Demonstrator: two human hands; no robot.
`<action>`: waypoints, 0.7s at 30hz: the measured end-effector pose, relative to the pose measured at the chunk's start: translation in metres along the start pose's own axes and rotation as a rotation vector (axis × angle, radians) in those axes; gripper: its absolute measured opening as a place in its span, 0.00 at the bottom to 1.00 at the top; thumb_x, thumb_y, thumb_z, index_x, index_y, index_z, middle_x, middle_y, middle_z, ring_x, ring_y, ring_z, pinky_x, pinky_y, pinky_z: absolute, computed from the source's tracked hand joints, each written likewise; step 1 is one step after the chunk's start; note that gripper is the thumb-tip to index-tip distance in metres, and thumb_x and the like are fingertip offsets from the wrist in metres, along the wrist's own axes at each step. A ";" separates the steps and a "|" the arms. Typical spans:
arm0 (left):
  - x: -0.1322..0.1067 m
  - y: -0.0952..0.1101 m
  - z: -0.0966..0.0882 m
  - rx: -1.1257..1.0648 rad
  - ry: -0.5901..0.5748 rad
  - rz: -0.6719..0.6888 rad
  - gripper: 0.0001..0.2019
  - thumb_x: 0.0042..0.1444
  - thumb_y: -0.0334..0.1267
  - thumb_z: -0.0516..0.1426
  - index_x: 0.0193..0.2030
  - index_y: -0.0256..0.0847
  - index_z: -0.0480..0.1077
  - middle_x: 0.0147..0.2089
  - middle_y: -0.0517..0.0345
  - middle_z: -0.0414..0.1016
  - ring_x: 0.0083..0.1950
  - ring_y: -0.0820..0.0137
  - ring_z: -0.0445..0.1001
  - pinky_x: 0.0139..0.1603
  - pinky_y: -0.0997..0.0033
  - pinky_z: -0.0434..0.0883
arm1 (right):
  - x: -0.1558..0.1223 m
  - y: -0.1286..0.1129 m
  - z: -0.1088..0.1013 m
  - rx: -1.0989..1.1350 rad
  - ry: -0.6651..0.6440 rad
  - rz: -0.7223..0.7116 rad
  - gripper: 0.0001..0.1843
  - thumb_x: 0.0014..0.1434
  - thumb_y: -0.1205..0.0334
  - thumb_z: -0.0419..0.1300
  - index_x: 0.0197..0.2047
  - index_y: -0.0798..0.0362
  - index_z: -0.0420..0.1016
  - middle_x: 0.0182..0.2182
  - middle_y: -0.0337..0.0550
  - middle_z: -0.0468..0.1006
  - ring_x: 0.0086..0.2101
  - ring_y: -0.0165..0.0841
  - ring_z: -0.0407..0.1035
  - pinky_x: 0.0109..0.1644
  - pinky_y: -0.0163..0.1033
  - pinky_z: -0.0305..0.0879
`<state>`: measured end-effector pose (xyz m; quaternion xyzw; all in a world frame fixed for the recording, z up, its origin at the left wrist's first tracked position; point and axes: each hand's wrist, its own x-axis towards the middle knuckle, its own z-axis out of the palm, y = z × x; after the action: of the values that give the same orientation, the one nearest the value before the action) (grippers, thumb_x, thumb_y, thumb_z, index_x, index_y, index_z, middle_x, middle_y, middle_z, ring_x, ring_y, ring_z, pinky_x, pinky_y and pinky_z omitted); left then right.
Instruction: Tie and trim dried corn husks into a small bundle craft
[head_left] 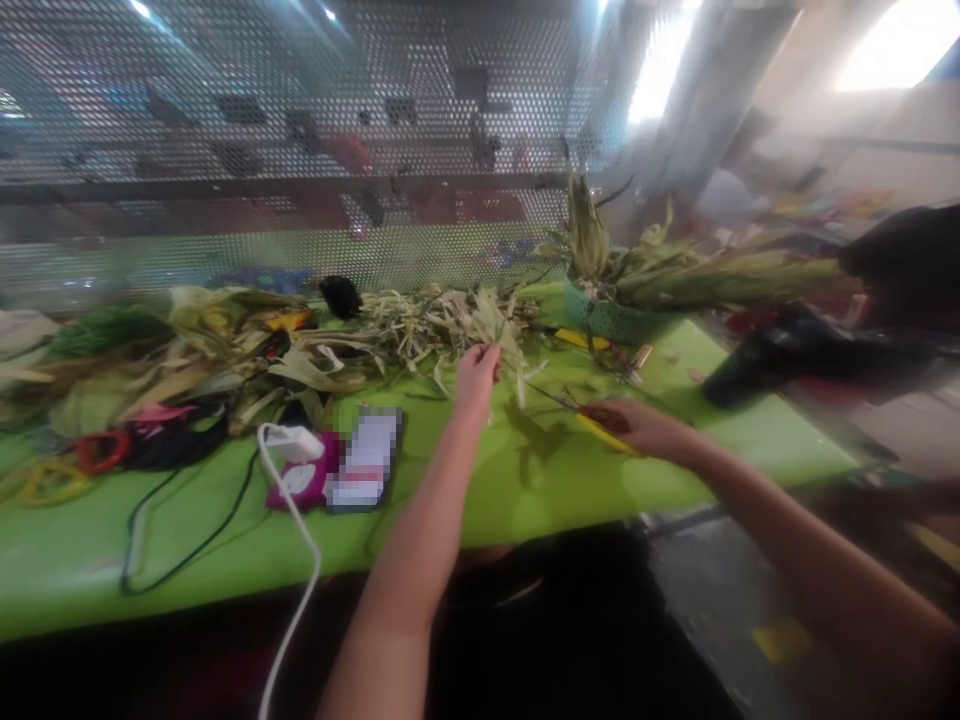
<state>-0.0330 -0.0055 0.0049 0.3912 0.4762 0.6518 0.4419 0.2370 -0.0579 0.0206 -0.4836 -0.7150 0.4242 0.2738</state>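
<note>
Left hand (pixel 475 375) pinches a husk (pixel 501 345) on the counter (pixel 555 470); right hand (pixel 637 425) grips scissors (pixel 592 420).

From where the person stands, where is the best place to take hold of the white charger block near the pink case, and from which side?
Probably grip the white charger block by its two long sides, with the fingers coming from above. It lies flat on the green table, partly on the pink case. Its white cable leaves on the left and loops toward the near edge, so avoid that side.
</note>
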 end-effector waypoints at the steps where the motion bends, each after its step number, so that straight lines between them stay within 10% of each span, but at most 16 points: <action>1: 0.000 0.000 0.000 -0.013 0.002 -0.003 0.11 0.51 0.43 0.60 0.27 0.39 0.66 0.22 0.65 0.64 0.21 0.79 0.59 0.22 0.76 0.54 | -0.001 -0.002 -0.002 0.052 -0.078 0.035 0.27 0.36 0.63 0.70 0.45 0.48 0.81 0.34 0.42 0.82 0.32 0.37 0.73 0.33 0.39 0.69; 21: -0.005 0.007 0.005 -0.212 0.054 -0.103 0.13 0.45 0.44 0.64 0.27 0.37 0.68 0.22 0.66 0.65 0.19 0.81 0.60 0.20 0.78 0.54 | 0.009 -0.026 0.024 0.032 -0.241 -0.044 0.34 0.52 0.44 0.65 0.58 0.50 0.67 0.46 0.47 0.74 0.49 0.43 0.67 0.51 0.44 0.67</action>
<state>-0.0289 -0.0096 0.0125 0.2997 0.4357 0.6853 0.5006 0.2029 -0.0623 0.0312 -0.4087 -0.7464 0.4845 0.2027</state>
